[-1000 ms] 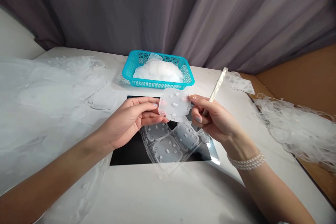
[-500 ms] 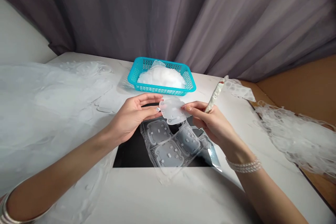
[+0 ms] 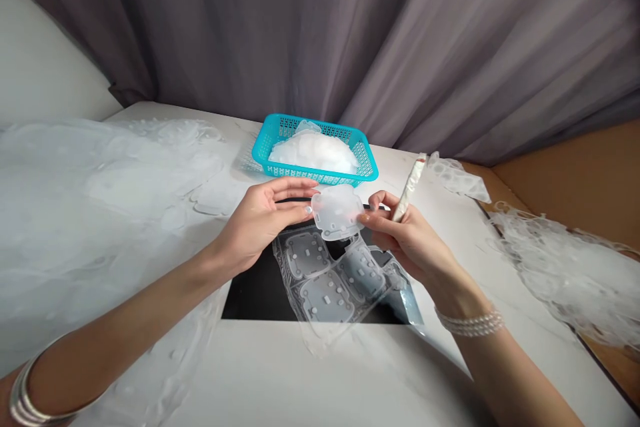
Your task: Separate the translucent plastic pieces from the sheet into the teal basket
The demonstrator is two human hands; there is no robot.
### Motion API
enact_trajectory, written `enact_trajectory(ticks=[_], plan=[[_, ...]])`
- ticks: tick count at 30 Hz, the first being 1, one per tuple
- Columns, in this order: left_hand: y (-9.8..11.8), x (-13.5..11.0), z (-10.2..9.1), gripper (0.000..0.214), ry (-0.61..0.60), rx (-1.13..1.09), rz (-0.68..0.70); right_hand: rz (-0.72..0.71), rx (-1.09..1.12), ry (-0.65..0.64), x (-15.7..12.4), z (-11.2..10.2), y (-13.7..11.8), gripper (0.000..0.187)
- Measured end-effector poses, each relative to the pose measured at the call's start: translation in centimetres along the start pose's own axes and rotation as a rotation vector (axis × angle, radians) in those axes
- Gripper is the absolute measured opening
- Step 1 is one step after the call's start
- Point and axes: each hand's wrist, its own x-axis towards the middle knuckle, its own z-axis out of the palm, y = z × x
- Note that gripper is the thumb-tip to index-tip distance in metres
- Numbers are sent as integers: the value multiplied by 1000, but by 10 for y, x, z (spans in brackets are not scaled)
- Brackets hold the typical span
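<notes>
A thin frosted plastic piece [image 3: 337, 208] with notched edges is held up between my two hands. My left hand [image 3: 263, 220] pinches its left edge with the thumb and the fingers behind. At the right edge, my right hand [image 3: 413, 233] has its thumb against the piece, the index finger bent away. A slim stick-like tool wrapped in whitish material [image 3: 411, 183] is also held in my right hand, pointing up. Below lies a clear plastic sheet [image 3: 325, 297] with several similar outlined pieces. It rests on a black mat [image 3: 255, 297], one of its sections open.
A blue perforated basket [image 3: 260, 147] behind my hands holds a heap of white pieces [image 3: 315, 150]. Many translucent sheets [image 3: 100, 193] are piled on the left. Tangled clear scraps [image 3: 570, 273] lie along the table's right edge, near a brown cardboard surface [image 3: 580, 167]. Grey curtains [image 3: 280, 27] hang behind.
The frosted piece has turned to face me more squarely. My right index finger has lifted off it and bent. The whole view has shifted slightly.
</notes>
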Motion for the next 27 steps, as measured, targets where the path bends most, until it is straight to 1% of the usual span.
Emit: enact_trajectory(ticks=[4,7,9,11,12,13,15,17,18,19,21,22,23,24,26,27], plan=[[2,-1,1,35,-3,-21,-31,62,50,9,2,1,2,37],[3,-3,1,36,-8,-36,-46,101,66,5,1,1,4,36],[3,-3,0,35,2,-59,-42,92,67,29,0,0,3,34],[3,-1,-1,32,28,-77,-36,5,48,112,5,-3,-3,32],[2,0,-3,30,40,-75,-35,-76,17,175,11,-6,-6,31],[0,2,-4,29,48,-65,-37,-183,-36,249,20,-9,-10,31],[-5,7,-8,29,43,-14,-46,-463,-208,432,48,-15,-18,36],[-12,11,-13,31,13,123,-26,-739,-453,592,85,-20,-23,42],[-16,13,-15,32,-10,244,1,-817,-589,622,103,-21,-24,44],[-20,15,-17,33,-32,406,39,-828,-720,589,119,-22,-24,46],[-30,15,-21,36,-70,834,125,-740,-903,456,138,-22,-20,49],[-34,15,-23,38,-83,1034,158,-690,-947,402,139,-22,-17,49],[-37,13,-24,40,-93,1188,178,-658,-971,375,135,-22,-14,48],[-41,12,-24,41,-100,1286,190,-646,-986,378,125,-23,-11,45],[-45,9,-22,40,-113,1334,196,-619,-1037,411,97,-28,-7,39],[-46,7,-21,37,-119,1338,194,-576,-1085,417,80,-33,-5,37]])
